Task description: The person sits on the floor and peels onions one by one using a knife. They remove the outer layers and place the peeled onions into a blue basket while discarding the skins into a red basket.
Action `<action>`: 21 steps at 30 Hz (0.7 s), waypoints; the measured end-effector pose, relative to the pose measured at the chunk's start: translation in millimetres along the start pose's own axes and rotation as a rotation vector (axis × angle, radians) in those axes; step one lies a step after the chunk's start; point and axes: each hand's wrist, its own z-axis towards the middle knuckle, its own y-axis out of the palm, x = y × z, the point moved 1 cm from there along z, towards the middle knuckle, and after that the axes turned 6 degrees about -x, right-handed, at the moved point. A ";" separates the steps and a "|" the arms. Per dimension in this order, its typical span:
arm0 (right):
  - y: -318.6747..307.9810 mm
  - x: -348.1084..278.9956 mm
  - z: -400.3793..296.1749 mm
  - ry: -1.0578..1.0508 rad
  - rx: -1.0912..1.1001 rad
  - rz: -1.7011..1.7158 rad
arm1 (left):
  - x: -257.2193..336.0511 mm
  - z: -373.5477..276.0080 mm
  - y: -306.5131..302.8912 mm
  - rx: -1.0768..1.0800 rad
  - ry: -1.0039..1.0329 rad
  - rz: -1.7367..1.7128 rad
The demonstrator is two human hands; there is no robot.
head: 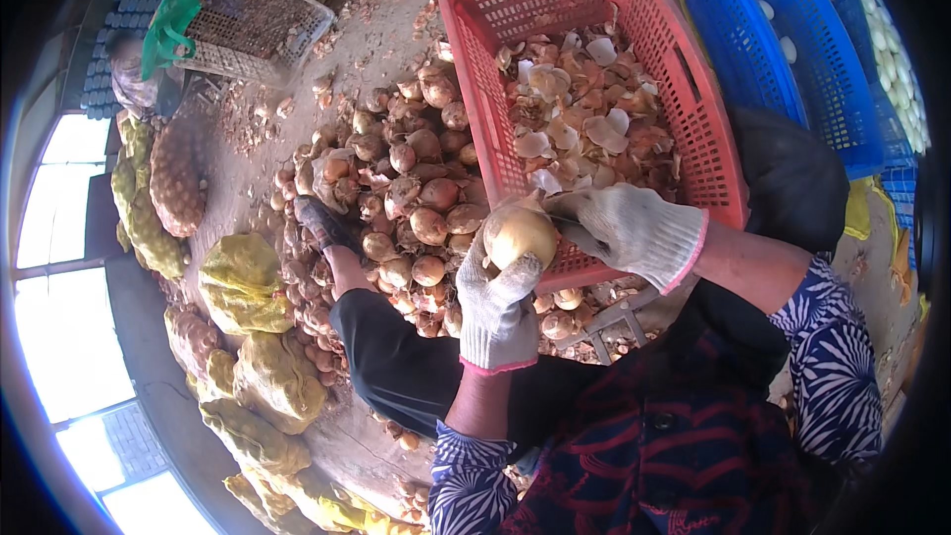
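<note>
My left hand [499,305], in a white knit work glove, grips a yellow onion [519,238] from below. Its upper side is pale and shiny, with dry skin at the top end. Beside the onion, my gloved right hand [624,227] has its fingers curled close to the neck. A thin dark blade or tool seems to show between those fingers, though most of it is hidden. Both hands are over the near edge of a red plastic crate [706,126]. Loose onion skins [594,119] lie inside the crate.
A heap of unpeeled onions [427,227] spreads left of the crate, around my foot [319,219]. Yellow mesh sacks [245,282] line the left. Blue crates [825,74] stand at right, the outer one holding peeled onions [891,59]. A person [137,78] is near a grey crate [245,22].
</note>
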 end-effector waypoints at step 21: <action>5.9 10.4 -7.1 -0.009 0.026 -0.152 | -1.7 -3.1 11.4 -0.032 -0.054 -0.438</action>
